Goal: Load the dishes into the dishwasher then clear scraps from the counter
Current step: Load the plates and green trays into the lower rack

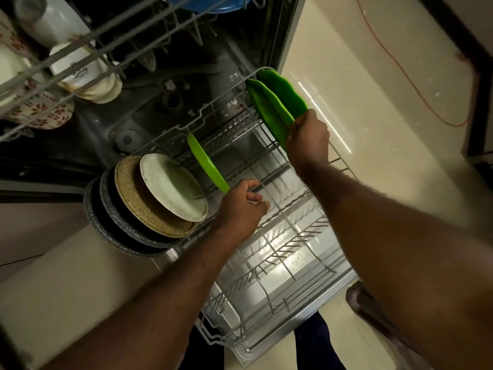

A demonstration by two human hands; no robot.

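While the two green plates (277, 102) are clamped at their near edge by the right grip (308, 141), they are held on edge over the far right corner of the lower rack (266, 292), which is drawn out of the dishwasher. Whether their lower edges are seated between the tines cannot be told. The left grip (240, 206) is curled just beside the near end of a single green plate (205, 164), which stands upright in the middle rows. It cannot be told whether that plate, a rack wire or nothing is pinched. At the rack's left side a white plate (173, 188), a tan plate (130, 190) and dark grey plates (106, 214) are leaned on edge, one against the next.

Loading is judged to be under way. Since the pair is held so close to the rack's rim, a release before seating could let the plates tip outward and fall to the floor. If both are set in one slot, they may nest together. The single plate could be toppled toward the white plate if it is nudged by the left grip.
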